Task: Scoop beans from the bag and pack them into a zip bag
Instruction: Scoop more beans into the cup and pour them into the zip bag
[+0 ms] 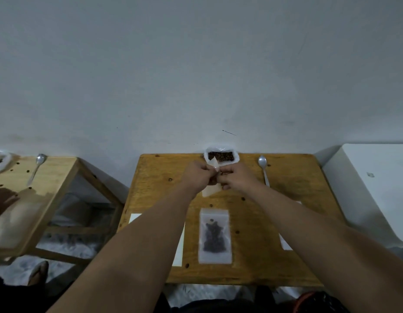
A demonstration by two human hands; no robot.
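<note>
Wooden and yellow-brown, the tabletop [297, 177] lies under both your outstretched arms. Your left hand [199, 175] and right hand [235, 177] meet over its far half, knuckles almost touching and fingers curled. Both pinch a small clear zip bag [213, 164] between them. One corner of it sticks up above your fingers and its lower end shows below them. You cannot tell from here whether anything is inside it.

Just beyond your hands, at the far edge against the wall, stands the white plastic bag [219, 147]. Its mouth is open, and brown beans [220, 156] show inside. A filled zip bag [215, 236] lies flat on the near middle of the tabletop, between your forearms, with dark beans in its lower part.

A metal spoon [263, 170] lies to the right of the plastic bag, near your right wrist, bowl toward the wall and handle toward you. Two white sheets [135, 218] lie on the tabletop, each partly covered by a forearm.

A second wooden table [49, 177] stands apart on your left. It carries another spoon [36, 168] and another bag, which the picture's edge cuts off. A white boxy thing [376, 177] sits close on your right.
</note>
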